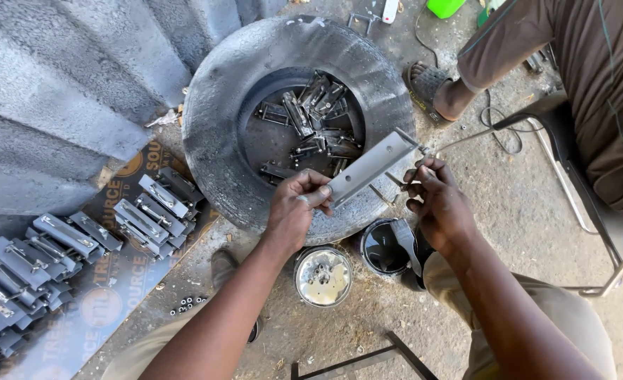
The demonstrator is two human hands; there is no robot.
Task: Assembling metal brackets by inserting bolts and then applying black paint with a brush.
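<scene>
Tins (pixel 323 276) are sitting on the ground nearest the knees. Above them, the left hand (pixel 295 207) is pinching the lower end of a grey metal bracket (pixel 372 167), while the right hand (pixel 438 204) is closing its fingertips on a small pin (pixel 396 179) beside it. Beyond, more brackets are lying inside a tyre (pixel 220 105).

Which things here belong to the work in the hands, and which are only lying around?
In the work:
left hand holding the metal bracket
right hand at its far end
tyre holding dark metal parts
stacked brackets

Lying about:
round tin
green container
cable
</scene>
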